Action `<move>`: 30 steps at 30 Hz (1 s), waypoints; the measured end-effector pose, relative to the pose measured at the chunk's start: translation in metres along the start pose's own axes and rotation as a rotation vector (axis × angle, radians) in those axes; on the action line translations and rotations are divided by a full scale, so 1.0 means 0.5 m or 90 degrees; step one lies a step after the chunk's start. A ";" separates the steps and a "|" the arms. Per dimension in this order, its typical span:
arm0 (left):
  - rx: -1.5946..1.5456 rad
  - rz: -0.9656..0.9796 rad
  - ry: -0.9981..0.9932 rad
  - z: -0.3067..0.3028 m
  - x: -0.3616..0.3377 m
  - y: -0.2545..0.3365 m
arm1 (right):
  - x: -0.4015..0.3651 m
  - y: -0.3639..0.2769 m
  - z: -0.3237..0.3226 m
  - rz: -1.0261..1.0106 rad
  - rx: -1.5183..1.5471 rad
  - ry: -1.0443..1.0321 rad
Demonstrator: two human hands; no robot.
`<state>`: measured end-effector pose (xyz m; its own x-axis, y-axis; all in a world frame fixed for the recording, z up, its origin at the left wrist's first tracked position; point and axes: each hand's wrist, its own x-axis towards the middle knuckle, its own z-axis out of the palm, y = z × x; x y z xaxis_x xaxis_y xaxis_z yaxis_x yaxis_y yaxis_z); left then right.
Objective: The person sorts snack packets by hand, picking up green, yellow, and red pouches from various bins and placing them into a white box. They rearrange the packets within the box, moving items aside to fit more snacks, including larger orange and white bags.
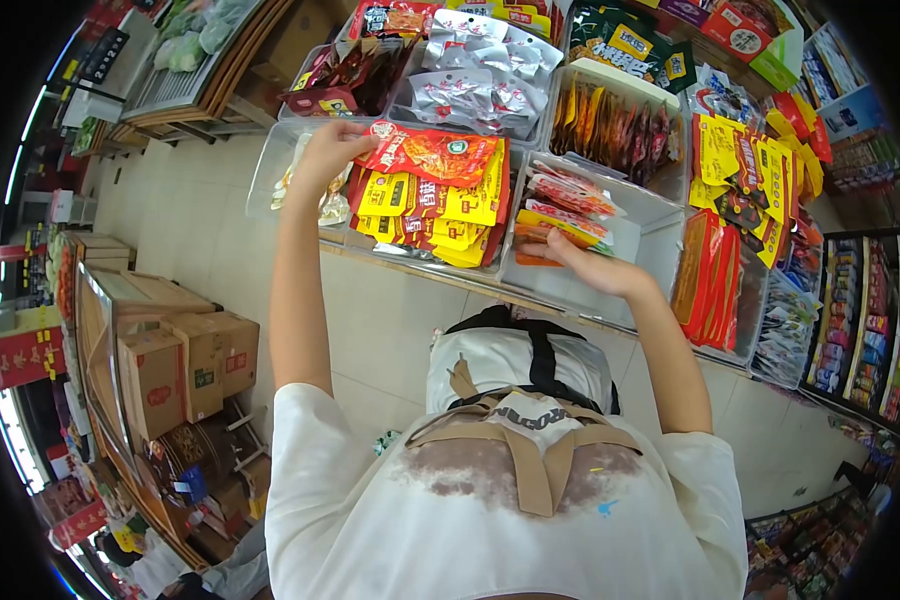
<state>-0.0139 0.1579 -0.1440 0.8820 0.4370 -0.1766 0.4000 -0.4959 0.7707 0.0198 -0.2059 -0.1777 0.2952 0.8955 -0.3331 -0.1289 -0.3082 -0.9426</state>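
My left hand (328,160) reaches to a red snack packet (432,154) and pinches its left corner. This packet lies across the top of several yellow and red snack packets (427,205) in a clear plastic bin. In the bin to the right, my right hand (582,262) rests with stretched fingers on a small pile of flat packets (568,212), some red and white, the nearest orange and yellow. Its fingertips touch the orange and yellow ones. The bare white floor of that bin (642,235) shows beside the pile.
Silver packets (485,75) fill a bin behind. Upright brown packets (610,125) stand in another, and long red packets (708,280) are at the right. A bin of pale wrapped pieces (332,205) is left. Cardboard boxes (185,365) sit by a wooden stand at lower left.
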 end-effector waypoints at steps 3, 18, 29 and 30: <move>-0.152 0.005 -0.071 -0.024 -0.007 0.015 | 0.001 0.004 0.001 0.006 0.043 -0.001; -0.270 0.358 0.001 -0.002 -0.236 0.213 | 0.003 0.001 -0.001 0.003 0.051 -0.001; -0.017 0.697 -0.084 0.144 -0.291 0.239 | 0.001 -0.009 0.000 0.001 0.032 -0.021; -0.044 0.724 -0.105 0.159 -0.300 0.233 | -0.001 -0.010 0.001 0.025 0.071 -0.033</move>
<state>-0.0797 -0.0251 -0.0767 0.7481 -0.3422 0.5686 -0.6577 -0.4961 0.5668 0.0199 -0.2048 -0.1730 0.2385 0.9001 -0.3647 -0.2445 -0.3078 -0.9195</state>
